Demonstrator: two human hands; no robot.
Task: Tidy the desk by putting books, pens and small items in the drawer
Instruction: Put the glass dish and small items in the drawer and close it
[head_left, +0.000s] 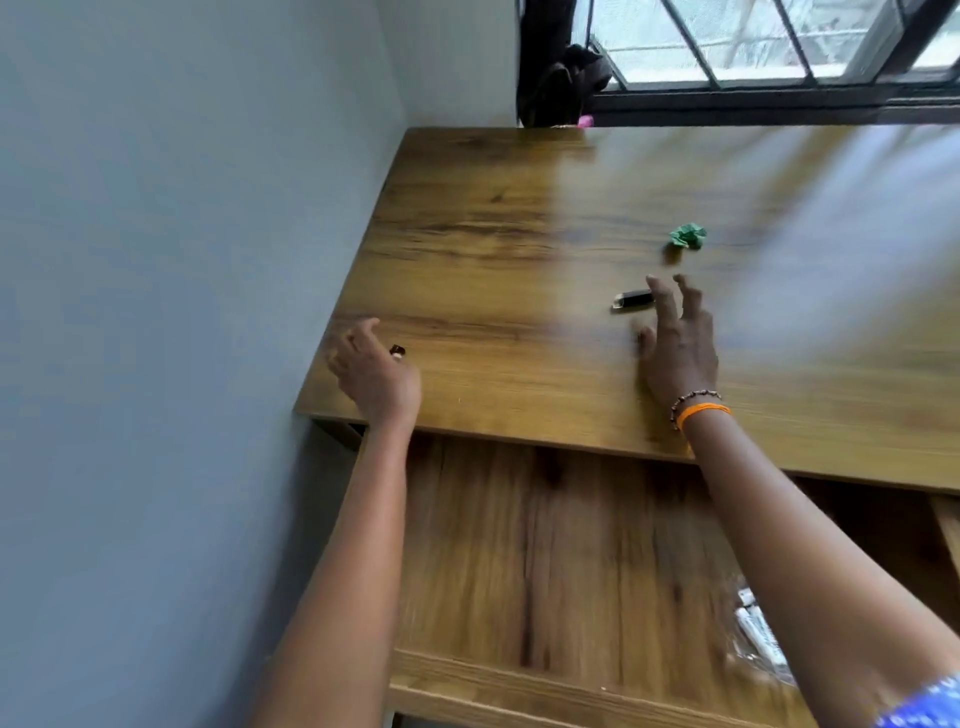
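Desk (493, 249) was brown woodgrain; paper ball (687, 236) green; wristband (702, 411) orange; wall (171, 260) pale blue-grey; window frame (753, 98) black.

Both my bare arms stretched forward, hands out ahead of me.

My left hand (375, 371) is at the end of a straight forearm, its back toward me, fingers loosely curled, and something small and dark shows at its fingertips; whether I pinch it I cannot tell. My right hand (675, 345) reaches further forward, palm down, fingers (662, 296) spread and slightly bent, holding nothing. My right wrist wears an orange band and a beaded bracelet.
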